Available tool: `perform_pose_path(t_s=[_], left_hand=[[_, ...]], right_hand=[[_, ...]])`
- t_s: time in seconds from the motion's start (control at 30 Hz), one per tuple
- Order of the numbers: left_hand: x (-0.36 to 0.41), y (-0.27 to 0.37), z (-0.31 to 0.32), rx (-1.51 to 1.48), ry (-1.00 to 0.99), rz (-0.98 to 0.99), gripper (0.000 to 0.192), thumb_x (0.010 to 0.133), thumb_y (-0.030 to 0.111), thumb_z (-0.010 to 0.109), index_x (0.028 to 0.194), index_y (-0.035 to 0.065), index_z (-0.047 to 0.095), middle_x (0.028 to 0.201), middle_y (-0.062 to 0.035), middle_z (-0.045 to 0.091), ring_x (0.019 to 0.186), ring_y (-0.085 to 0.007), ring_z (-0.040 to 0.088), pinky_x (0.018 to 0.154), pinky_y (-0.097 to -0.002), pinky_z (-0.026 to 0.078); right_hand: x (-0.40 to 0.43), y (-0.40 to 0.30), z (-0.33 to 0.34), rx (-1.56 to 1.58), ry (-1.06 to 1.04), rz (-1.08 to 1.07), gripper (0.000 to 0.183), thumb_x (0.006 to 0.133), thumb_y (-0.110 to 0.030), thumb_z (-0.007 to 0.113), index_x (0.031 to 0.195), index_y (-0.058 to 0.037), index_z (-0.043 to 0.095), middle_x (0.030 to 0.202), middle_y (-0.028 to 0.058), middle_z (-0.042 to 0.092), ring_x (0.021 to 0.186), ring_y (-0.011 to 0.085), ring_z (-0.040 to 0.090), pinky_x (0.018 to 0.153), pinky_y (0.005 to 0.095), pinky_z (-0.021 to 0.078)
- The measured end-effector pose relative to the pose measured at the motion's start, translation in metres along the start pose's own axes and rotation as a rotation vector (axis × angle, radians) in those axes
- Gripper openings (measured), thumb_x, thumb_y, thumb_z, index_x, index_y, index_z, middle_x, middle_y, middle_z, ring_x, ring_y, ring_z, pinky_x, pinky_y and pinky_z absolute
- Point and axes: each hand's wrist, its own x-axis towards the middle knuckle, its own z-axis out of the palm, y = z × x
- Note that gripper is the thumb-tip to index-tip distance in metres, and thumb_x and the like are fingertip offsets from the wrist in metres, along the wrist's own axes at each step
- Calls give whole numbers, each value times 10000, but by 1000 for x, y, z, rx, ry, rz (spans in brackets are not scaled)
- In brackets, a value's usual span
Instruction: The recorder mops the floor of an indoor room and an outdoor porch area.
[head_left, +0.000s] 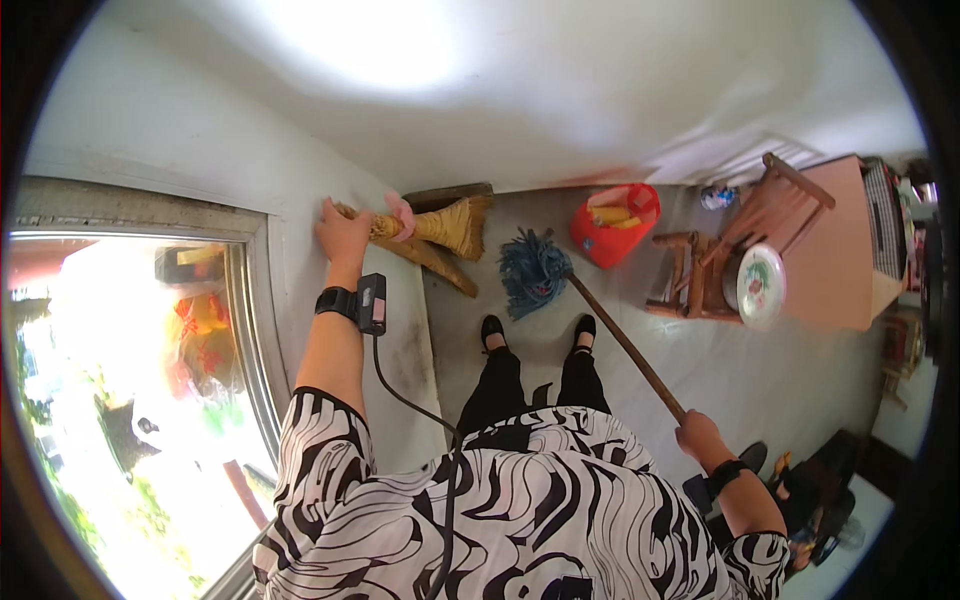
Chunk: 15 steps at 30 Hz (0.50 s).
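My left hand (346, 232) is at the wall by the window, its fingers around the upper part of a straw broom (442, 227) with a pink tie around its neck. Its flared bristle end points away towards the corner. Beside and partly under the broom, a wooden piece (431, 264) slants downwards. In my right hand (697, 433) is the wooden handle of a string mop (626, 345). The mop's blue cloth-strip head (534, 271) rests on the floor in front of my feet.
A red bag (615, 225) with yellow items stands by the far wall. To the right are a wooden chair (701, 281), a lidded enamel pot (760, 285) with a floral pattern and a pinkish table or box (825, 247). A window frame (259, 300) borders my left side.
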Motion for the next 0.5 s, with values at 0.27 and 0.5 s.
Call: perform_pose_path(t_s=[0.27, 0.5], left_hand=[[-93, 24, 8, 112, -56, 547, 592, 652, 141, 626, 1201, 63, 417, 1107, -197, 471, 961, -379, 479, 768, -430, 412], [-348, 80, 82, -3, -1003, 909, 741, 598, 177, 699, 1258, 81, 377, 1276, -154, 399, 1179, -316, 378, 984, -383, 317]], right_hand=[[-17, -26, 57, 301, -155, 8, 260, 717, -176, 567, 844, 48, 530, 727, 218, 599, 669, 330, 613, 622, 398, 504], [-101, 30, 37, 1139, -496, 80, 296, 735, -82, 587, 988, 28, 482, 671, 92, 544, 509, 155, 535, 417, 286, 452]])
